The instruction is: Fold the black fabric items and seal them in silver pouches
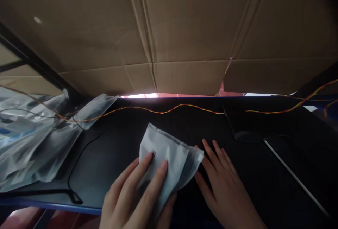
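In the middle of the view, my left hand [139,193] grips a frosted zip bag [166,151], its fingers lying across the front and the thumb below. The bag is tilted, and its zip edge slants down to the right, ending in a small white slider. What the bag contains, if anything, is hidden. My right hand [221,179] is just right of the bag, fingers spread over the black tabletop [121,137], the index finger close to the slider end. I cannot tell whether that finger touches the bag.
Several frosted bags [39,144] are heaped at the left. A red and yellow twisted wire [169,110] crosses the back. A black cord [71,172] lies front left. Two dark flat devices [245,127] rest at the right, one with a pale edge. A cardboard sheet [185,28] stands behind.
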`<move>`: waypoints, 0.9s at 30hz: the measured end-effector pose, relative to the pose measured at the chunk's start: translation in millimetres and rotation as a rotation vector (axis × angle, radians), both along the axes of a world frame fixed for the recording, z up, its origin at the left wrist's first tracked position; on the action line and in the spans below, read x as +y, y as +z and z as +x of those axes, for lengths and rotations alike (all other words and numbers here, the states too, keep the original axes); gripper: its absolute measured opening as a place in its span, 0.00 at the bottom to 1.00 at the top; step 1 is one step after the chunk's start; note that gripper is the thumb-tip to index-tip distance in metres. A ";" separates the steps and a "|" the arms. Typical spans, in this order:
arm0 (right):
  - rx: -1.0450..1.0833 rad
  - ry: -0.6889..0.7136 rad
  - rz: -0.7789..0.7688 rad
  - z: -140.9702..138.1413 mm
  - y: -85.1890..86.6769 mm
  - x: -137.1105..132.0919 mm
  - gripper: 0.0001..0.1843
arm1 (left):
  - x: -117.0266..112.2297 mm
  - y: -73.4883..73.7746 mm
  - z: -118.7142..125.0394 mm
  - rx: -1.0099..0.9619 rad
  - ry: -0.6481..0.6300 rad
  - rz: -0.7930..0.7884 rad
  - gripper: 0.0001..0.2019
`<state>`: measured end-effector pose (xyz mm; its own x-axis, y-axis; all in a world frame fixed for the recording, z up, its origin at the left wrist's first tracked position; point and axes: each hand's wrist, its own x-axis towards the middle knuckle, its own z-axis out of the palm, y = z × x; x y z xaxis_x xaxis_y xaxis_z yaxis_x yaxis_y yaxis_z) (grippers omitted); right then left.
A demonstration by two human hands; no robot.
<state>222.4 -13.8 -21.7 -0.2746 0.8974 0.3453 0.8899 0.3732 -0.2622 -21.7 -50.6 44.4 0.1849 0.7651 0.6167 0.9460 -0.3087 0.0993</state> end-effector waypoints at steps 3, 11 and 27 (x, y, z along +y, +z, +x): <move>-0.010 -0.008 -0.003 -0.4 0.7 -0.7 0.32 | 21.4 8.8 4.9 0.106 -0.008 -0.142 0.23; 0.002 0.006 -0.034 0.0 9.6 1.8 0.31 | 50.4 -13.5 10.9 0.192 -0.128 -0.222 0.25; 0.384 -0.165 -0.528 -42.1 55.2 88.8 0.17 | 41.5 -38.3 28.7 0.179 -0.046 -0.256 0.30</move>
